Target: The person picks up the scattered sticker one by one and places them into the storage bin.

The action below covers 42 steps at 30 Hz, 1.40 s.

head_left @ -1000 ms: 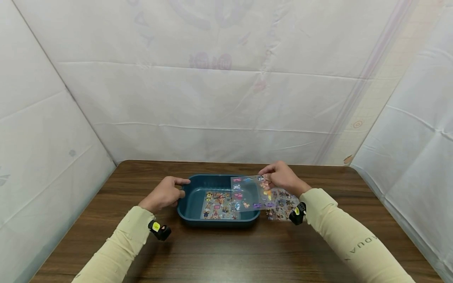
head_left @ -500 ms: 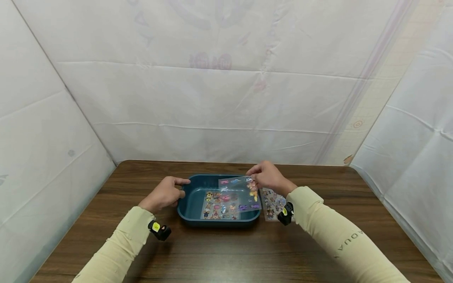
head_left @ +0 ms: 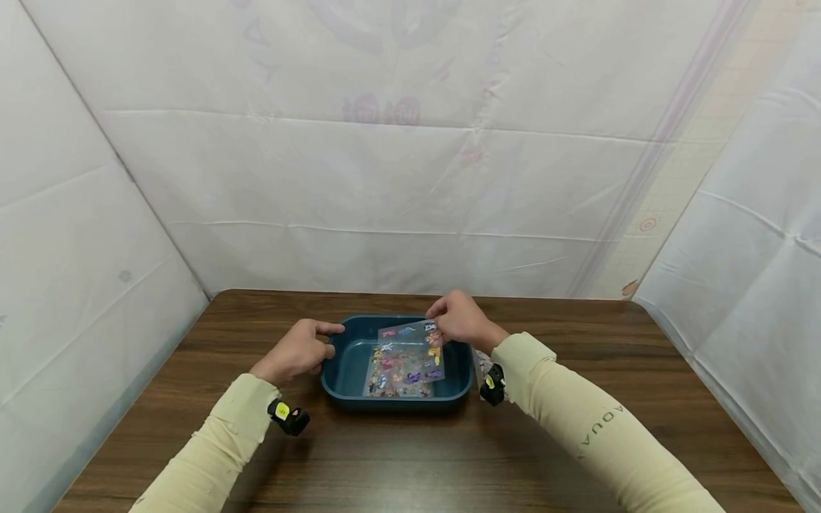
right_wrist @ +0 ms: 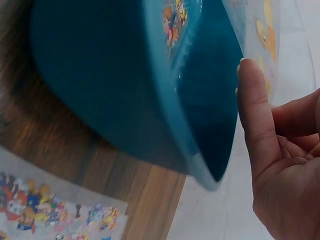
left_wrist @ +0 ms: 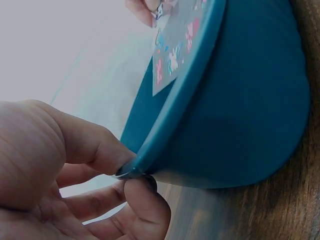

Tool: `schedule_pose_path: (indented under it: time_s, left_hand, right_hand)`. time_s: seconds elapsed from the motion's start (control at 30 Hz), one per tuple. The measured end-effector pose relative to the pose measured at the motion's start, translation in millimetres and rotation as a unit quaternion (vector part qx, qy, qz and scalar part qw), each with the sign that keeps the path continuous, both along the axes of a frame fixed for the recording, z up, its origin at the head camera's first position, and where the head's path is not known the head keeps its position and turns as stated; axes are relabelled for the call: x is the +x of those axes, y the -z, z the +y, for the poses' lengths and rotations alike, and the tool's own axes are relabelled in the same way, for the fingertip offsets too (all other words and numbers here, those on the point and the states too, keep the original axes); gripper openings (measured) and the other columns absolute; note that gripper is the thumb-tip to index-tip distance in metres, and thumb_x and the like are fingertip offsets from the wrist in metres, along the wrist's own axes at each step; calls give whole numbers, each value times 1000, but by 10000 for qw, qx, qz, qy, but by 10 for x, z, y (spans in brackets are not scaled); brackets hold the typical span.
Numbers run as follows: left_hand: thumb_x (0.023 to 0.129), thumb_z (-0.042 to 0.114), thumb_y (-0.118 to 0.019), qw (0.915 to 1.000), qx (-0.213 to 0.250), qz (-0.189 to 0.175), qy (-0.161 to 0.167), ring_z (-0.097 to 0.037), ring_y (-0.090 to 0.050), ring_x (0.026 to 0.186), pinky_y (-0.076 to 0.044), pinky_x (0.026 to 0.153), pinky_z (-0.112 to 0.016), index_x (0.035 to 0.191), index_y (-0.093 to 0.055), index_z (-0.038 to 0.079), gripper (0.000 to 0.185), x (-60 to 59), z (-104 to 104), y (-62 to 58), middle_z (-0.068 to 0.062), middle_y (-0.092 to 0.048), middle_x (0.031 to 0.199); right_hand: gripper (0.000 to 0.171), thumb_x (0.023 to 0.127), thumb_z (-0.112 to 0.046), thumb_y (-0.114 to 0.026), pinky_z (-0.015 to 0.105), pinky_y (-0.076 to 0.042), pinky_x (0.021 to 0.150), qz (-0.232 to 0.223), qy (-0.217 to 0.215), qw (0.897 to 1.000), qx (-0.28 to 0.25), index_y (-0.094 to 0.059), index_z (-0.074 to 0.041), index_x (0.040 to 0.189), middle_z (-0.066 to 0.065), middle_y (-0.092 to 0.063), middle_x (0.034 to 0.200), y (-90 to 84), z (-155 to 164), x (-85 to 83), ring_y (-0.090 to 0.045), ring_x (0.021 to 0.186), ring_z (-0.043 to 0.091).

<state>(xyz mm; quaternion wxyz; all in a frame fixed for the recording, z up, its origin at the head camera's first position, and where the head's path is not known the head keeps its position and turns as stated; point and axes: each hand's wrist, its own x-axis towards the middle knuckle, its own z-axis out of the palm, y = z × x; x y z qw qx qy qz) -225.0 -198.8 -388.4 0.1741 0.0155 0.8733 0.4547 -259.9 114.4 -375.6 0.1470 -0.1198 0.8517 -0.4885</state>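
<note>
Right grip [head_left: 460, 318] pinches sticker sheet [head_left: 410, 352] by its far corner, angled over tub [head_left: 336, 377]; left grip [head_left: 300, 350] clasps tub's rim, likely steadying it. More sheets [right_wrist: 60, 212] on surface [head_left: 398, 456].

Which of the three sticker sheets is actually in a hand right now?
The clear sticker sheet pinched by the right hand, held over the tub. One lies flat inside; another lies on the table beside the tub.
</note>
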Motion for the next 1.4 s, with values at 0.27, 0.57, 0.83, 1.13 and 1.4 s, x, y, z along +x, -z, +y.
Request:
schedule_pose_path:
  time_s: [0.27, 0.57, 0.83, 1.13, 1.4]
  left_hand:
    - [98, -1, -53, 10000, -15, -29, 31, -12, -32, 45, -40, 54, -30, 151, -54, 4, 53, 5, 0, -15, 2, -35, 56]
    - [97, -3, -53, 10000, 83, -3, 49, -12, -28, 45, -37, 52, -29, 150, -55, 2, 53, 26, -17, -12, 5, -29, 53]
    - [97, -3, -53, 10000, 39, 1, 40, -12, -29, 45, -36, 52, -29, 150, -54, 2, 54, 32, -18, -15, 5, -29, 53]
    - [98, -2, -53, 10000, 18, 21, 52, -12, -30, 45, -38, 52, -29, 150, -55, 3, 52, 36, -27, -10, 4, -29, 53]
    - [98, -2, -52, 10000, 36, 10, 78, -13, -28, 44, -35, 51, -29, 150, -54, 3, 53, 32, -32, -16, 4, -30, 52]
  right_hand:
    - [34, 91, 11, -56, 34, -64, 71, 263, -72, 9987, 423, -73, 10, 121, 26, -71, 127, -33, -143, -9, -77, 76, 18]
    - [34, 94, 9, -53, 35, -64, 72, 318, -100, 9976, 605, -73, 9, 122, 26, -70, 129, 24, -264, -15, -76, 76, 19]
    - [32, 92, 7, -56, 38, -64, 74, 93, -30, 9959, 898, -78, 4, 115, 22, -70, 129, 76, -322, -33, -75, 74, 16]
    - [32, 94, 7, -55, 37, -64, 73, 2, -140, 9941, 1077, -78, 3, 116, 21, -69, 133, 116, -320, -30, -74, 71, 15]
    - [31, 92, 8, -58, 40, -64, 74, 17, -258, 9925, 1198, -78, 3, 115, 21, -70, 133, 130, -300, -38, -75, 73, 15]
